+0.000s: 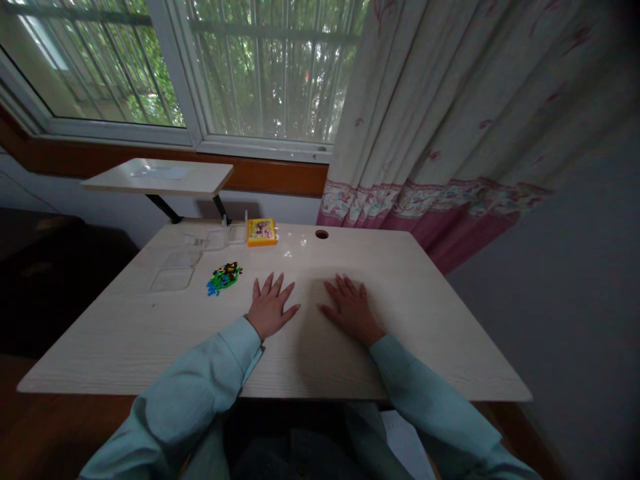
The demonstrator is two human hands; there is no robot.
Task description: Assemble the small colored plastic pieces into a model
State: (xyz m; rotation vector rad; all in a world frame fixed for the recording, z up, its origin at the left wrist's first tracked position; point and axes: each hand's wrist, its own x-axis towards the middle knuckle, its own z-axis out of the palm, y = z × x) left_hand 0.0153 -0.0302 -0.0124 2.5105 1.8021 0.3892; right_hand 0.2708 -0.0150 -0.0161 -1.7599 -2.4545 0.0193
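My left hand (271, 309) lies flat on the pale wooden table (430, 300), fingers spread, holding nothing. Palm down as well, my right hand (351, 310) rests a little to the right with its fingers apart. To the left of my left hand is a loose pile of small plastic pieces (224, 278) in green, blue, brown and yellow; their exact kind is too small to make out. Behind it stands a yellow-orange box (261, 232) with a picture on top. Clear plastic trays or lids (173, 279) lie left of the pile, apart from both hands.
A small raised shelf (160, 177) on black supports stands at the table's back left. The tabletop has a round cable hole (322, 234) near its back edge. Beyond are a barred window (270, 73) and a flowered curtain (425, 120); a wall is on the right.
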